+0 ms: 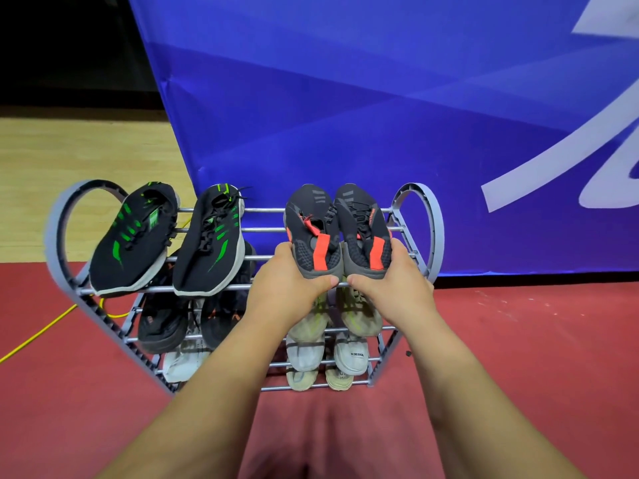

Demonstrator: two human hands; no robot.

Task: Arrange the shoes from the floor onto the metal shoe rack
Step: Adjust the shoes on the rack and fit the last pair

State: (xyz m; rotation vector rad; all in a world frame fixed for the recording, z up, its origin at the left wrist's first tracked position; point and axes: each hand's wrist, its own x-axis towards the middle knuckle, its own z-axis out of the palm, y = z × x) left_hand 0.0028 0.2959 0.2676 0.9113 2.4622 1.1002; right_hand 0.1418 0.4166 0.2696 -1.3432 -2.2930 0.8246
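- Left grey-orange sneaker [311, 221] and right grey-orange sneaker [363, 219] lie toe-far on the right half of the metal shoe rack [434, 229], top tier, touching side by side.
- Left hand [294, 276] grips the left heel and right hand [392, 276] the right heel. Fingers [286, 248] are curled and clamped round each heel.
- Risk 1: the tier is thin bars and looks sloped toward the near side. Release with heels not seated on the near bar and the pair likely slides to the floor [518, 340].
- Risk 2: a toe drops through a bar gap, tipping a shoe onto the pale sneakers [307, 326] on the tier below.
- Risk 3: drift left knocks the 2 black-green sneakers [135, 240], which already sit skewed.
- Risk 4: a hard shove shifts the rack toward the blue banner [345, 98].
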